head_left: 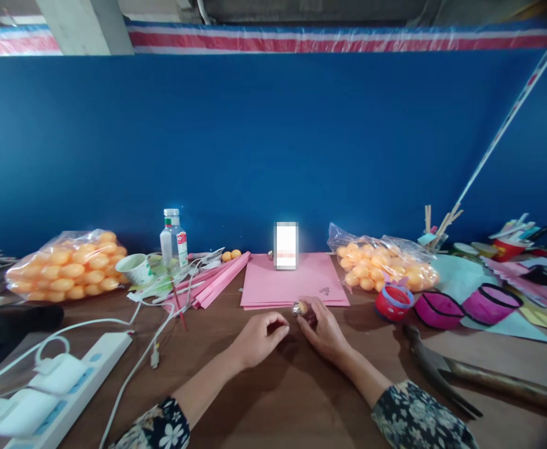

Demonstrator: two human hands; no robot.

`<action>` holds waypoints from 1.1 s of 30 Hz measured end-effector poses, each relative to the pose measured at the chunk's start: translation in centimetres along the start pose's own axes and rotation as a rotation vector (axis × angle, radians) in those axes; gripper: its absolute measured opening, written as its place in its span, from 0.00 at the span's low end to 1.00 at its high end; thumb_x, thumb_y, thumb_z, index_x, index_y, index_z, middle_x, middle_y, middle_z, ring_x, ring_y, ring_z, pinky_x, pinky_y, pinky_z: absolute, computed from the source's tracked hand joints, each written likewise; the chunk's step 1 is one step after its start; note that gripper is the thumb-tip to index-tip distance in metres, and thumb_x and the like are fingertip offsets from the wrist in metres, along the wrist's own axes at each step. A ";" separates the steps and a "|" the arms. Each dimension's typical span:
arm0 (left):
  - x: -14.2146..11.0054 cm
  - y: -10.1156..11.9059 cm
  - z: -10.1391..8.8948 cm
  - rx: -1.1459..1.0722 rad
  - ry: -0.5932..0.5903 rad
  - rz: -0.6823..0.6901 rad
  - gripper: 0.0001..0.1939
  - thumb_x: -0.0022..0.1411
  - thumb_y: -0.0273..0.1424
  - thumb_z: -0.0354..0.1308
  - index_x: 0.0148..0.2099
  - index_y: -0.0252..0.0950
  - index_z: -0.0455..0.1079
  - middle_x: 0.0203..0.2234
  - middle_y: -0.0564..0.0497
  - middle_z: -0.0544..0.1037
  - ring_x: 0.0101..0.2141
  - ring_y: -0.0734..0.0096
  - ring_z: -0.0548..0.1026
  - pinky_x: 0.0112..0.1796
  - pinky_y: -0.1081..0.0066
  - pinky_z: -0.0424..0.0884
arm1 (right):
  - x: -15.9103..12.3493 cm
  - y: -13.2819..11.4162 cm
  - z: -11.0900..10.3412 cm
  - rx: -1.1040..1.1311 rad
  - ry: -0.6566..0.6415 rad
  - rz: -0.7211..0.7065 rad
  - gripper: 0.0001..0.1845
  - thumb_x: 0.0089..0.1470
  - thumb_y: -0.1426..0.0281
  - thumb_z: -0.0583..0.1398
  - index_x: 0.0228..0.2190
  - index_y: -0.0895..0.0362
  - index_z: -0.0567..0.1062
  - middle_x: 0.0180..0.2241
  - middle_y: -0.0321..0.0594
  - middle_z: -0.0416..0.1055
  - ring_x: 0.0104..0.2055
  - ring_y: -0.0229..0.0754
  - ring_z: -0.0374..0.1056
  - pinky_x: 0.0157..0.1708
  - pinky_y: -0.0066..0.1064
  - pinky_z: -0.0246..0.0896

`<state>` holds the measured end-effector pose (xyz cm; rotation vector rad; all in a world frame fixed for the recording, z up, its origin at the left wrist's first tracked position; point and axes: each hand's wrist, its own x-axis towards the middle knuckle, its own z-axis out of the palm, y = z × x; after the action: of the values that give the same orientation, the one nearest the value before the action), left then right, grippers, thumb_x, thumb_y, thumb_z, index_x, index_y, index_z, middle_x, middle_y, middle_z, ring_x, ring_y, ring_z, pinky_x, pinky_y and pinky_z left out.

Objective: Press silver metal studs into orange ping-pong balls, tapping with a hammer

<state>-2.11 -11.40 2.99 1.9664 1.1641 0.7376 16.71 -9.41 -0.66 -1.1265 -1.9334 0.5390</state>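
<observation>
My right hand (322,330) pinches a small, shiny, silvery round thing (297,308) between thumb and fingers, just in front of the pink paper sheets (292,284). What exactly it is I cannot make out. A little to its left, my left hand (260,340) is closed, with thumb and forefinger close together. Whether anything sits in that pinch is hidden. Both hands are low over the brown table (264,411), slightly apart. A few small dark marks show on the top pink sheet beyond my right hand. Behind stands a small upright panel, bright and blurred out (285,246).
Bags of orange balls lie left (67,265) and right (380,265). At left are a power strip (90,368), a paper cup (135,268) and a clear bottle (173,240). A hammer (479,371), a red cup (395,305) and magenta bands (441,312) are at right.
</observation>
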 end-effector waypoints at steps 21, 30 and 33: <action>0.2 -2.2 1.8 -0.117 0.221 0.092 0.18 0.59 0.35 0.50 0.52 0.39 0.62 0.44 0.47 0.74 0.44 0.65 0.71 0.47 0.65 0.65 | -0.3 -1.0 0.6 0.167 0.021 0.042 0.20 0.50 0.74 0.55 0.47 0.56 0.61 0.42 0.44 0.67 0.39 0.40 0.67 0.41 0.32 0.63; 0.2 -2.4 2.2 -0.233 0.253 0.077 0.22 0.58 0.36 0.51 0.54 0.38 0.61 0.48 0.46 0.71 0.48 0.62 0.68 0.50 0.62 0.62 | -0.3 -1.5 0.9 0.275 -0.043 0.089 0.23 0.45 0.80 0.56 0.44 0.52 0.63 0.38 0.36 0.69 0.36 0.37 0.66 0.39 0.29 0.63; 0.3 -2.5 2.1 -0.240 0.265 0.039 0.20 0.59 0.36 0.49 0.53 0.38 0.63 0.48 0.47 0.72 0.49 0.62 0.68 0.50 0.62 0.62 | -0.4 -1.7 0.8 0.261 -0.063 0.075 0.23 0.44 0.80 0.57 0.43 0.52 0.64 0.38 0.36 0.68 0.36 0.37 0.66 0.38 0.29 0.62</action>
<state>-1.59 -10.94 -0.26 1.7320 1.1313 1.1313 15.27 -10.54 -0.15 -1.0268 -1.8160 0.8510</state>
